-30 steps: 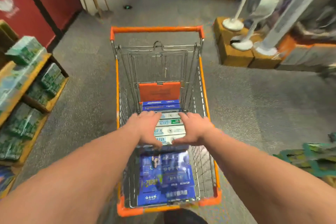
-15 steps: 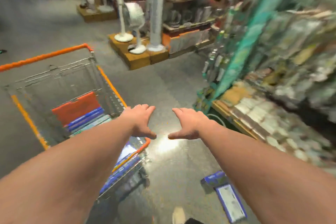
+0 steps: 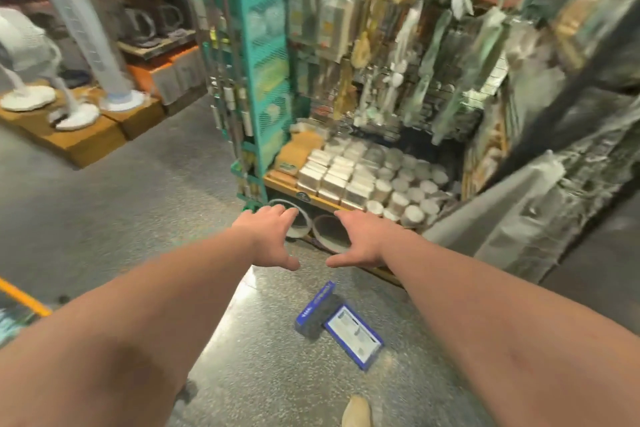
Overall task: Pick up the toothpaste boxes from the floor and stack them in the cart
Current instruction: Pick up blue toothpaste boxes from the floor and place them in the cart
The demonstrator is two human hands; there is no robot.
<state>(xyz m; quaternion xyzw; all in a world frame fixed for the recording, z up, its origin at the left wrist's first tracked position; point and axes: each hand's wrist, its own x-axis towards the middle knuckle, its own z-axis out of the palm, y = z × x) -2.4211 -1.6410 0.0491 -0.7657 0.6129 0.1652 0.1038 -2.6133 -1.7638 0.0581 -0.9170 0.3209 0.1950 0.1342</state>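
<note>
bright, motion-blurred, warped edges

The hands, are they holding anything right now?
No. The left hand and right hand are both open and empty, above the blue toothpaste boxes lying on the floor.

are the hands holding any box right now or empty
Empty. The left hand and right hand are spread open in the air, and two blue toothpaste boxes still lie on the floor below them.
</note>
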